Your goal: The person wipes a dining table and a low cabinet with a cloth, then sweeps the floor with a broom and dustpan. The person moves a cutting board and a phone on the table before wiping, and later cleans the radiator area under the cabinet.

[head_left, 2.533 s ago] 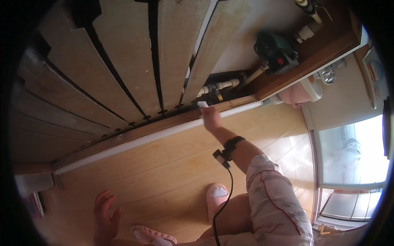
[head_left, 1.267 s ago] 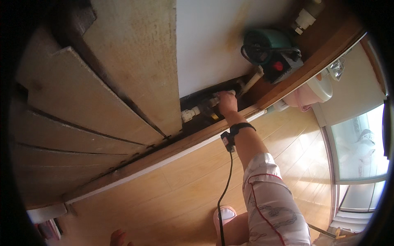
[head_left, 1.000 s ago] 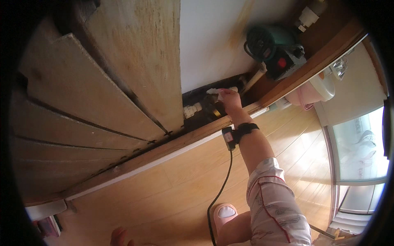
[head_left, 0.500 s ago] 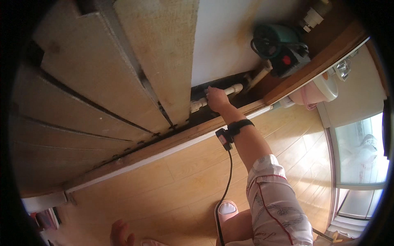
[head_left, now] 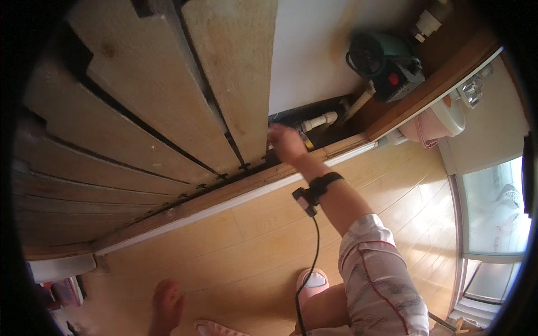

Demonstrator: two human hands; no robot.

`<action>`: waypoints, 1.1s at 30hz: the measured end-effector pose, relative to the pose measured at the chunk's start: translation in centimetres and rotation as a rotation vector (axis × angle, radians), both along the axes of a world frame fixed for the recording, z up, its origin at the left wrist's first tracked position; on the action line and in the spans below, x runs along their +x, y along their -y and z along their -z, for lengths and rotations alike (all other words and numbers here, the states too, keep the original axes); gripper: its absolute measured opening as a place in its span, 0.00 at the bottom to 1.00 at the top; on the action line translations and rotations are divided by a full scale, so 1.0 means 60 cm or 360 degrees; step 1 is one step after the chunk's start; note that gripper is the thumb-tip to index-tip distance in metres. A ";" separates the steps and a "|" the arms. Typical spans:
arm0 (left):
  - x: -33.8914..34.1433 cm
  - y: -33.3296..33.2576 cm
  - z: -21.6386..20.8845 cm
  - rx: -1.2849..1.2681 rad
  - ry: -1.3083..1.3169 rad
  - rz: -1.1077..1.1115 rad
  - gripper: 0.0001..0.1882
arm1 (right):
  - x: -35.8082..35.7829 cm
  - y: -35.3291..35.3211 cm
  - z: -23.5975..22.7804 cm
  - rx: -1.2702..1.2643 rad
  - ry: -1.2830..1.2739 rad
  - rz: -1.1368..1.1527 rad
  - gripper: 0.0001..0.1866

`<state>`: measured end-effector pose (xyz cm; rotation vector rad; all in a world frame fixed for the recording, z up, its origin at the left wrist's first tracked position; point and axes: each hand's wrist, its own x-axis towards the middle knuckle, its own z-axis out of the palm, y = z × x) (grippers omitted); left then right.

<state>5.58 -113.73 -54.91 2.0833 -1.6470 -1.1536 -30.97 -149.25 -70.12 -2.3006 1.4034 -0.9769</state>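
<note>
A: Starting with the head view, where is the right hand?

B: The right hand (head_left: 288, 144) reaches into the gap behind the low rail (head_left: 269, 175), just beside the lower end of the nearest slat (head_left: 235, 73). It covers part of the pale pipe (head_left: 319, 121).

A: And its fingers?

B: They bend inward, but blur hides the tips; one cannot tell whether they pinch anything or touch the pipe.

A: Where does the pipe lie?

B: Low in the dark gap, at the foot of the white wall (head_left: 305, 61). Its visible end shows to the right of the hand, with a yellow piece (head_left: 307, 143) just beside the wrist.

A: The left hand?

B: The left hand (head_left: 166, 305) hangs above the wooden floor (head_left: 213, 252), near the lower edge and well apart from the slats. Its fingers are loosely bent, the thumb spread away from them.

A: What stands about them?

B: A dark green pump (head_left: 384, 61) with a red spot sits beyond the pipe, and a pink basin (head_left: 431, 126) is outside the rail to the right. On the right forearm a black strap (head_left: 327, 182) carries a small box (head_left: 305, 201), from which a cable (head_left: 315, 255) runs down past a pink slipper (head_left: 311, 288).
</note>
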 end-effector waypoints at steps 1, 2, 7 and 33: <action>-0.025 0.027 0.002 0.0128 0.0033 -0.0102 0.20 | 0.012 -0.003 0.007 0.0039 -0.0227 -0.0061 0.13; -0.048 0.060 -0.001 -0.0101 0.0103 0.0225 0.19 | 0.013 -0.013 0.013 -0.0064 -0.0251 -0.0074 0.13; -0.217 0.233 -0.039 -0.0414 0.0123 0.0765 0.18 | -0.008 -0.050 0.008 0.0135 -0.0276 -0.0099 0.15; -0.354 0.494 -0.197 -0.2044 0.1859 0.1672 0.13 | -0.023 -0.037 -0.029 -0.0174 -0.0574 0.0454 0.08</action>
